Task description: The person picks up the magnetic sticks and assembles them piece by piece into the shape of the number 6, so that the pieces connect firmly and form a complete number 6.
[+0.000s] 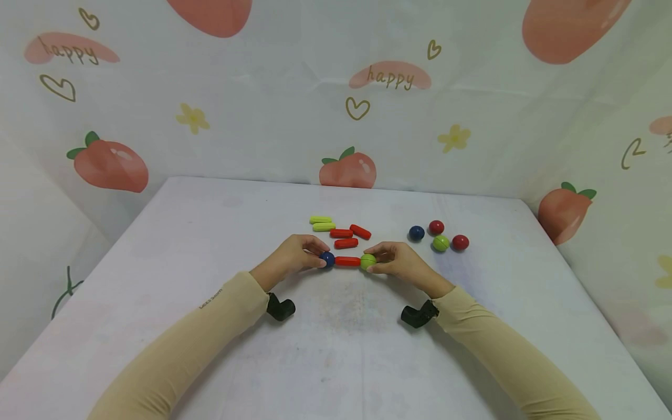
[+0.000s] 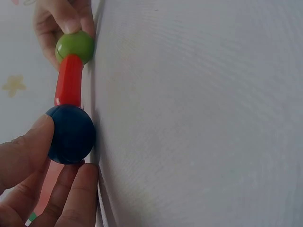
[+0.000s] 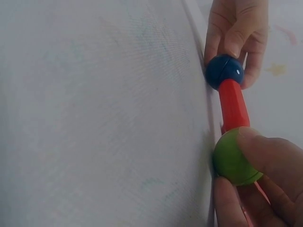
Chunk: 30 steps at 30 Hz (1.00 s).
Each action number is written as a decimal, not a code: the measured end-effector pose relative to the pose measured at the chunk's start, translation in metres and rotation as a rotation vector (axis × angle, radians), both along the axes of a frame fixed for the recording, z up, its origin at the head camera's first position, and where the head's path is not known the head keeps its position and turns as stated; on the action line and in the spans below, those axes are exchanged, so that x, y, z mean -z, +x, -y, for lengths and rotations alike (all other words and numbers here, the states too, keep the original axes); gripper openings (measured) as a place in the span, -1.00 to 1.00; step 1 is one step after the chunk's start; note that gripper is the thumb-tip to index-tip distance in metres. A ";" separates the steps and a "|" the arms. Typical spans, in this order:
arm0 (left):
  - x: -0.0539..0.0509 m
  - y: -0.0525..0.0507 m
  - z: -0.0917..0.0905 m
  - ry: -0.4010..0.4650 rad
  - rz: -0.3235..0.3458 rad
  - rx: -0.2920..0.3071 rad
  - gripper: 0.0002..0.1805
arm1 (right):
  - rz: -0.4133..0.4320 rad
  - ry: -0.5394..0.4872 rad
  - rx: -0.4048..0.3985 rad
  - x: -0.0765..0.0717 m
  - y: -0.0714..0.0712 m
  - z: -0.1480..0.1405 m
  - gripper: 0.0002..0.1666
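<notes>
A red rod (image 1: 347, 261) lies between a dark blue ball (image 1: 328, 259) and a green ball (image 1: 368, 262), touching both. The left hand (image 1: 296, 257) pinches the blue ball between thumb and fingers; the right hand (image 1: 403, 264) pinches the green one. In the left wrist view the blue ball (image 2: 71, 134) is close, with the rod (image 2: 69, 81) and green ball (image 2: 75, 47) beyond it. From the right wrist, the green ball (image 3: 236, 157) is nearest and the blue ball (image 3: 224, 72) farthest along the rod (image 3: 234, 104).
Behind the hands lie several loose red rods (image 1: 346, 243) and two yellow-green rods (image 1: 324, 226). To the right are a blue ball (image 1: 416, 233), a green ball (image 1: 440, 242) and two red balls (image 1: 460, 242). Black angled pieces (image 1: 418, 314) sit at both wrists. A printed cloth hangs behind.
</notes>
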<state>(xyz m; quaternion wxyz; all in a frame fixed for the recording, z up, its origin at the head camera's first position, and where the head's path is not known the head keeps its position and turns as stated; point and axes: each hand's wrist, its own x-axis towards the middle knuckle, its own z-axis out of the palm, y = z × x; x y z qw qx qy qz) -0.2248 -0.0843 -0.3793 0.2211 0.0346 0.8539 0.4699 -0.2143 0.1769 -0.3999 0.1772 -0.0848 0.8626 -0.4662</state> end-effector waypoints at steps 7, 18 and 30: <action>-0.002 0.001 -0.001 0.004 0.031 -0.014 -0.67 | 0.006 0.015 0.009 -0.001 0.001 0.001 -0.53; -0.011 -0.002 0.006 -0.003 0.066 0.010 -0.63 | 0.009 0.006 0.010 -0.002 0.001 0.000 -0.54; -0.027 -0.022 0.011 0.102 0.008 -0.043 -0.58 | 0.006 0.001 -0.001 -0.001 0.000 -0.001 -0.53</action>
